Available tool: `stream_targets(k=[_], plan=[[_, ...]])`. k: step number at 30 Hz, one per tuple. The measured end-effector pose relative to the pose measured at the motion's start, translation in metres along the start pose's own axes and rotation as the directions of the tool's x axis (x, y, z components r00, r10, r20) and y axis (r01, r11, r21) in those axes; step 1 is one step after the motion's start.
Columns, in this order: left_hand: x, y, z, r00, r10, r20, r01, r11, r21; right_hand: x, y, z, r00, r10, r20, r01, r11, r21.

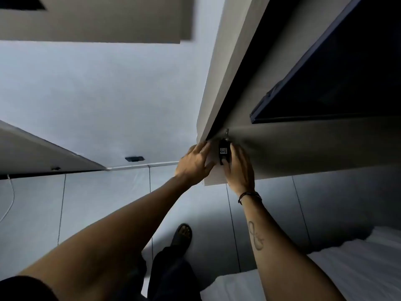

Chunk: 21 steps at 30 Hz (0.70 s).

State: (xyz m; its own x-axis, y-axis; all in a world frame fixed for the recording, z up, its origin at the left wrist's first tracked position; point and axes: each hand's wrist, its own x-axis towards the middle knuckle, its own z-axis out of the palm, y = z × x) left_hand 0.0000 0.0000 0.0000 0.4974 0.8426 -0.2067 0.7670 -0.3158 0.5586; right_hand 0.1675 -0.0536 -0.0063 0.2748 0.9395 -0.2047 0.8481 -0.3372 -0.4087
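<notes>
Fingers (235, 153) of right hand (240, 170) gripped key fob (223, 151), key (226, 132) seated; left hand (193, 164) lay straight-fingered on door (217, 83). Turning probably remained.

Door edge (208, 129) left, key fob (223, 151) right — bed (338, 270) nearer.
</notes>
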Motion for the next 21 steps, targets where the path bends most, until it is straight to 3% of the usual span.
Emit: stream_targets(k=[8, 14, 21], plan=[[0.040, 0.005, 0.022, 0.990, -0.114, -0.086, 0.100, 0.984, -0.150, 0.033, 0.017, 0.008, 0.988, 0.135, -0.072, -0.115, 0.966, 0.232], [0.073, 0.013, 0.032, 0.988, -0.151, -0.045, 0.145, 0.982, -0.118, 0.065, 0.024, 0.010, 0.990, 0.135, -0.040, -0.112, 0.927, 0.359], [0.083, 0.013, 0.045, 0.947, -0.320, -0.013, 0.305, 0.916, -0.260, 0.076, 0.020, 0.022, 0.981, 0.194, 0.007, -0.169, 0.836, 0.522]])
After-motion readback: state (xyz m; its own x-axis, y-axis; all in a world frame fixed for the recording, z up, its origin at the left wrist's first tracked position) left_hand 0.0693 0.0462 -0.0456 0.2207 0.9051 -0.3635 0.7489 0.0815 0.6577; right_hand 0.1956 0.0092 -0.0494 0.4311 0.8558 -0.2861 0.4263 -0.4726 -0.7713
